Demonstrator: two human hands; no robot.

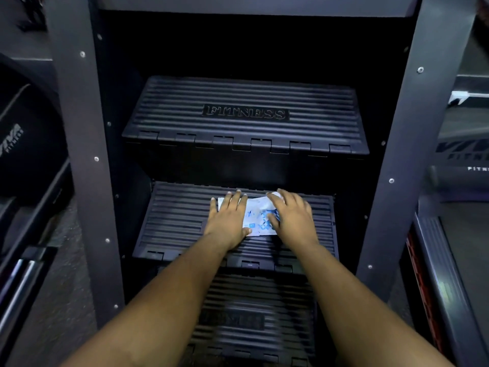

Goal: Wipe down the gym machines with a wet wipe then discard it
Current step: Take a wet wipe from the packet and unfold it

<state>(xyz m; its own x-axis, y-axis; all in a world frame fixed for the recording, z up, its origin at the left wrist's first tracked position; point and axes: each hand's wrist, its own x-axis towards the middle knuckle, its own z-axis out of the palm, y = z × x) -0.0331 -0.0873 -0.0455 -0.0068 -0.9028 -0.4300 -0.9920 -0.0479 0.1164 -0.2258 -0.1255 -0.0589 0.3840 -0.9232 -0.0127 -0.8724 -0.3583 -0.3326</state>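
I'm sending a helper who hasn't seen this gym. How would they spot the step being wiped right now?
Find the stair-climber with tall grey side posts and three black ribbed steps. It's the middle step, below the top step embossed FITNESS. Only this one has a white-and-blue wipe on it, under the left hand and right hand.

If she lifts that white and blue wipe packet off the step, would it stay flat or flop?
The wipe packet would probably flop: it looks thin and already crumples near the right hand. It is likely light, lying flat under the left hand. The ribbed step may stop it sliding.
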